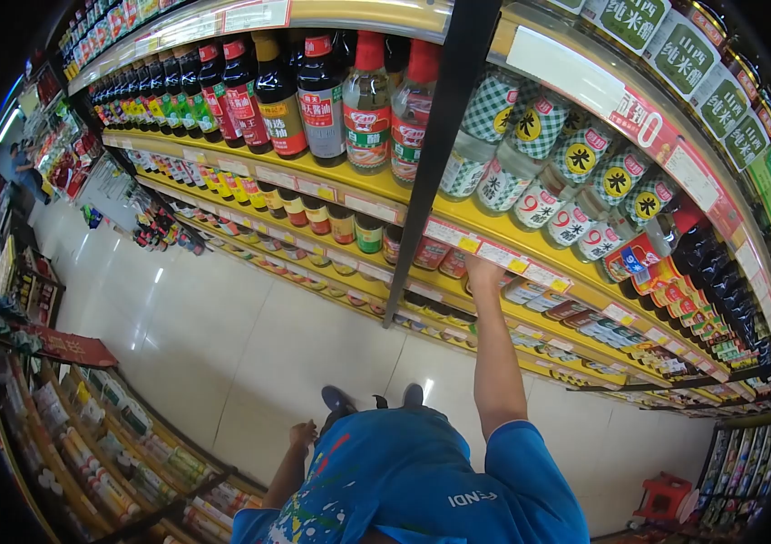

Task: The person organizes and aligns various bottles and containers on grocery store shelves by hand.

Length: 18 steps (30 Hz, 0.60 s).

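With 12 o'clock straight ahead of the person, the right hand [483, 268] is at 1 o'clock. That arm is stretched out long, and the hand goes in under a price strip [499, 256], into the shelf space below it. The strip and shelf hide its fingers, so I cannot tell if they are apart, together or clamped on something. The small red jars [431, 255] are just beside this hand, at its 10 o'clock. I cannot tell if it touches one.

The left hand [303, 434] is down low at 10 o'clock, close to the blue shirt [395, 453] and over the pale floor [249, 335]. Its fingers look bent, but they are too small to tell if they pinch anything.

Above the right hand, at its 1 o'clock, the clear bottles [538, 125] with green checks stand in rows. A black post [422, 154] goes up at 12 o'clock. Past it, at 11 o'clock, are dark bottles [320, 104] and two clear ones with red caps [368, 109].

The dark shoes [338, 398] are on the floor at 11 and 12 o'clock. Shelves with little packs [95, 453] are at 9 o'clock. A red stool [664, 497] is at 3 o'clock. Another person [28, 172] is far away at 10 o'clock.
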### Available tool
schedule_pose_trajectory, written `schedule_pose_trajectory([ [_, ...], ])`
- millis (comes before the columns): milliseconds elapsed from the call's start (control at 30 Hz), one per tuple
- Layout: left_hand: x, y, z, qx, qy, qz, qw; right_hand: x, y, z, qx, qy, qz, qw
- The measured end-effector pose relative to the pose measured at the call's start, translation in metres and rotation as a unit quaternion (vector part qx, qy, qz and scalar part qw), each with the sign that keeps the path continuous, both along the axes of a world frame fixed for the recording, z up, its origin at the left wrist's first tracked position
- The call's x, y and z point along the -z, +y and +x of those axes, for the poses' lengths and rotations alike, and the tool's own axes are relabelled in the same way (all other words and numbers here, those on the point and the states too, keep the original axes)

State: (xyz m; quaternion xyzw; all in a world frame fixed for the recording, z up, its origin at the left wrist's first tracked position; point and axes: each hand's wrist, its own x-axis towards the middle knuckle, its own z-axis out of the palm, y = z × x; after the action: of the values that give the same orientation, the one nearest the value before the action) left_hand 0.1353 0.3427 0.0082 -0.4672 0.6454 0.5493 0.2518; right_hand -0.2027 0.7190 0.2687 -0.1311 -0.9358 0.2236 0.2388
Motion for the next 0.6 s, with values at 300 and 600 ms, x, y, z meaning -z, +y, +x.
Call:
schedule_pose_trajectory([
  [300,-0.002,-0.003,-0.002,0.020,0.013,-0.002,1.000,-0.002,0.002,0.004,-0.033,0.086,0.033,0.995],
  [600,0.000,-0.004,-0.003,0.010,0.014,0.008,1.000,0.009,0.008,0.003,-0.029,0.117,0.060,0.991],
])
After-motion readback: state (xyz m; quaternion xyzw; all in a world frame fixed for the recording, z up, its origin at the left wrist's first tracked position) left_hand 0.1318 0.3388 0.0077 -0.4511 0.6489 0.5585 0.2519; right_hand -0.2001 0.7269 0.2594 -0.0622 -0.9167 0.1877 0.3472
